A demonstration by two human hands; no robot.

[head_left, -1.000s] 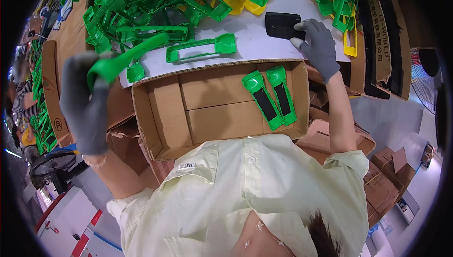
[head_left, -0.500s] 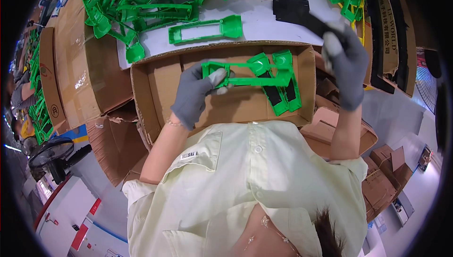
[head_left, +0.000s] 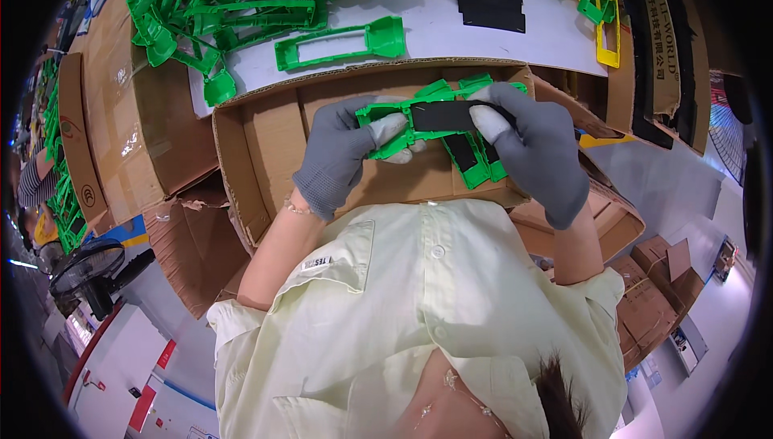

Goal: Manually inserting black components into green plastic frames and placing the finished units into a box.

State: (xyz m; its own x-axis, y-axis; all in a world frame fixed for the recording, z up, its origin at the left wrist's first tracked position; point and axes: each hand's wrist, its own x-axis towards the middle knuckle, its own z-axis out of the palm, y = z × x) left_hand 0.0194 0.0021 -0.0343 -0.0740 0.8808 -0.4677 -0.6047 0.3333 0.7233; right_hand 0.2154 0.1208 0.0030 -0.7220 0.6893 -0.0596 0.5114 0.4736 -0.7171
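Note:
My left hand (head_left: 342,145), in a grey glove with pale fingertips, is closed on the left end of a green plastic frame (head_left: 389,147) above the open cardboard box. Between thumb and fingers, my right hand (head_left: 535,145), gloved alike, grips a flat black strip (head_left: 441,116). The strip lies across the frame's opening; whether it is seated there I cannot tell. Below, partly hidden by my hands, green frames with black inserts (head_left: 471,163) lie at the right side of the box. The right end of the held frame is covered by my right hand.
Beyond the box (head_left: 258,149), a white table (head_left: 435,40) bears a single green frame (head_left: 340,44), black strips (head_left: 491,6) and a heap of green parts (head_left: 217,12). Yellow parts (head_left: 609,36) lie at the right. A large carton (head_left: 173,109) stands left, near a black fan (head_left: 88,270).
My right hand has come down from the table with the black strip and laid it over the green frame. My left hand keeps its hold on the frame.

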